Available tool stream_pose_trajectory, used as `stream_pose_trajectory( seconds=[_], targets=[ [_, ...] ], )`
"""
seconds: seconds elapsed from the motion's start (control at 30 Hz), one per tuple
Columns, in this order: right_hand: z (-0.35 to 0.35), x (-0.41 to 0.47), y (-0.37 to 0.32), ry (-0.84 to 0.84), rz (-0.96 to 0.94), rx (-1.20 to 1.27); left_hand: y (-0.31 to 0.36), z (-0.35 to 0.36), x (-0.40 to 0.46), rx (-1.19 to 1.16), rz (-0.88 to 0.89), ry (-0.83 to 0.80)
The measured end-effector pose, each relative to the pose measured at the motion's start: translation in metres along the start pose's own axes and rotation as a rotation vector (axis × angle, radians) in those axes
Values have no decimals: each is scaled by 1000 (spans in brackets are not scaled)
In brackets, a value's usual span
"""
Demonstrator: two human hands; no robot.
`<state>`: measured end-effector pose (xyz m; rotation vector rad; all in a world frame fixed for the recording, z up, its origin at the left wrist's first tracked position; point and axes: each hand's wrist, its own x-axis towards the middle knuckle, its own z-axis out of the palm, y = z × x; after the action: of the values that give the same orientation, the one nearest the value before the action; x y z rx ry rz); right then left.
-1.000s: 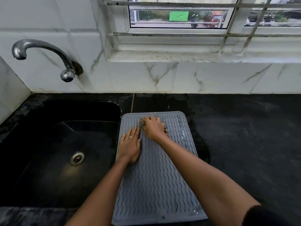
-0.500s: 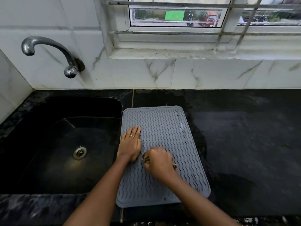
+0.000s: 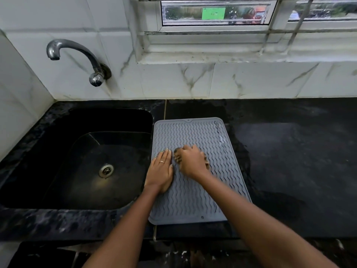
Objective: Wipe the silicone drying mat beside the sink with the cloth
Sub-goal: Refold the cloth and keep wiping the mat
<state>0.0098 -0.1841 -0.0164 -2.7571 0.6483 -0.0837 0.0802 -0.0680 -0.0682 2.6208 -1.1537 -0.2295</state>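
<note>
A grey silicone drying mat (image 3: pixel 193 202) with wavy ribs lies on the black counter just right of the sink. My left hand (image 3: pixel 160 171) rests flat on the mat's left edge, fingers together, a ring on one finger. My right hand (image 3: pixel 191 160) is pressed on the middle of the mat, closed over a small dark patterned cloth (image 3: pixel 177 158). Only bits of the cloth peek out at the hand's left and right sides.
A black sink (image 3: pixel 81 157) with a metal drain sits left of the mat. A chrome tap (image 3: pixel 77 59) sticks out of the tiled wall above it. The black counter (image 3: pixel 289 161) stretches to the right, wet in patches. A barred window ledge runs above.
My right hand with the cloth slid from the mat's far end toward me, then back up to the middle. The left hand has stayed on the left edge.
</note>
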Motion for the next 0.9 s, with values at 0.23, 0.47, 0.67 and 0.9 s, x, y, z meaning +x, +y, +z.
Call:
stream_pose_trajectory(
  seconds=[0.23,0.47,0.67,0.9],
  targets=[
    [-16,-83,-17,-198,-41,-79,2,-2,-19,11,0,-26],
    [-38,-42,-39,-112,59,-3,3,-1,-46,37,-20,-57],
    [-19,-69,-26,-233,-118,-200,0,-1,-69,52,-15,-79],
    [-11,-147,-29,-217,-129,-94,1,-11,-72,64,13,-73]
  ],
)
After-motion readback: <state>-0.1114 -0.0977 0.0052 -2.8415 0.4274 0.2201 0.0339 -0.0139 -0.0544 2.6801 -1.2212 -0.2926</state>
